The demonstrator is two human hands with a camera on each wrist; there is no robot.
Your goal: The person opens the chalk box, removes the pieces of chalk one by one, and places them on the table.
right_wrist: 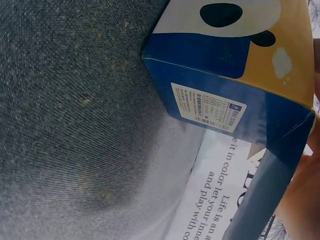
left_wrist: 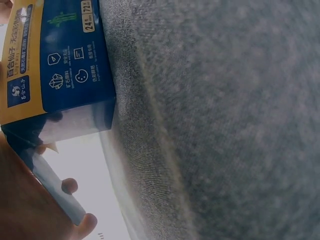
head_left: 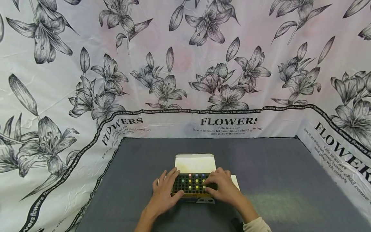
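A small blue and yellow cardboard box point(head_left: 192, 184) stands open on the grey table, its white lid flap point(head_left: 195, 163) folded back. Inside, a black grid holds several coloured sticks. My left hand point(head_left: 166, 190) grips the box's left end, thumb on the front edge. My right hand point(head_left: 221, 187) curls over the right end, fingers lying across the grid. The left wrist view shows the box's printed side point(left_wrist: 60, 60) with my fingers point(left_wrist: 75, 225) below it. In the right wrist view a box corner point(right_wrist: 235, 65) fills the top right and my hand point(right_wrist: 305, 195) sits at the edge.
A grey cloth point(head_left: 275, 180) covers the table. A white sheet with black lily prints and the word FLOWERS point(head_left: 185, 64) hangs behind and drapes down both sides. A white side flap point(head_left: 235, 182) sticks out beside the box on the right.
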